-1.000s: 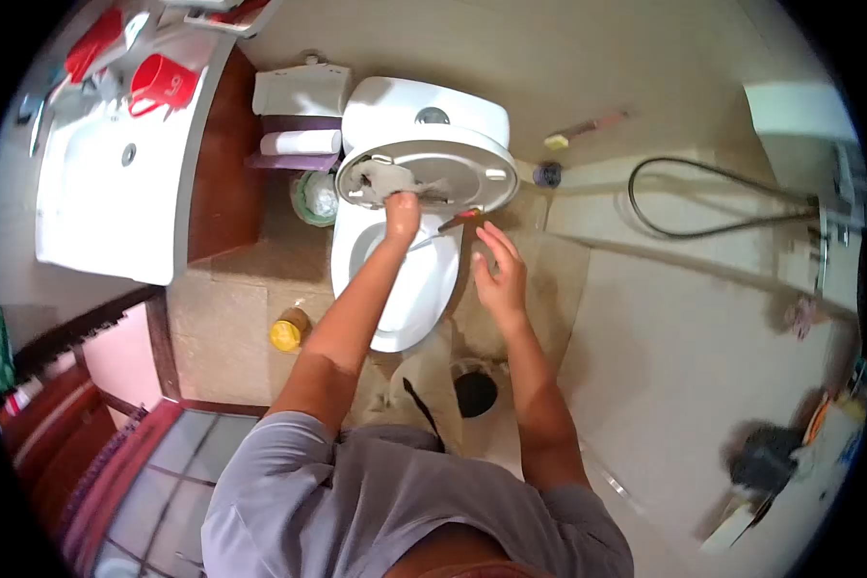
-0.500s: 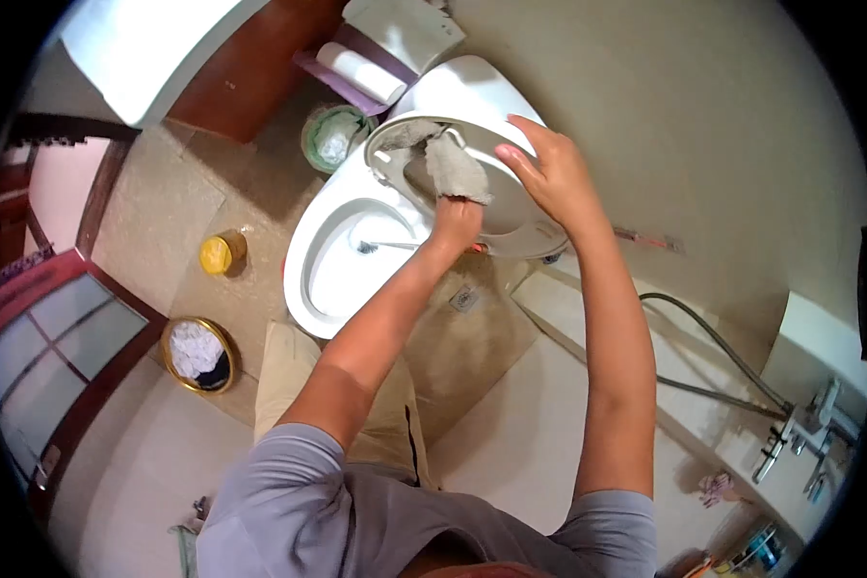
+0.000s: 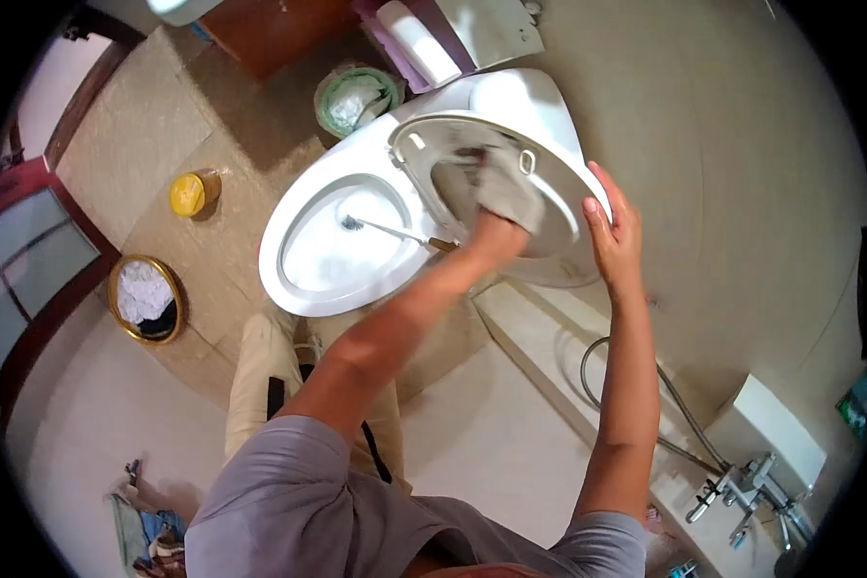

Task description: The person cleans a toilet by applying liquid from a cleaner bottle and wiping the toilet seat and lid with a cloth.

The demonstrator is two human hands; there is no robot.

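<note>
My left hand (image 3: 496, 239) is closed on a grey cloth (image 3: 509, 193), pressing it against the underside of the raised toilet seat and lid (image 3: 566, 197). Blur softens the cloth and fingers. Around the right edge of the lid, my right hand (image 3: 615, 229) has its thumb and fingers closed. Below the seat is the white toilet bowl (image 3: 303, 231). A toilet brush (image 3: 390, 229) lies across its rim, bristles inside the bowl and handle end beside my left wrist.
A lined bin (image 3: 358, 99) stands behind the toilet, near a paper roll (image 3: 419, 43). On the floor at left are a yellow-lidded jar (image 3: 189, 195) and a gold-rimmed basket (image 3: 180, 306). A shower hose (image 3: 682, 409) and tap (image 3: 756, 491) are at right.
The view has turned and shifted. My right hand has gone from open in the air to the lid's edge. My left hand has moved the cloth across the seat's underside.
</note>
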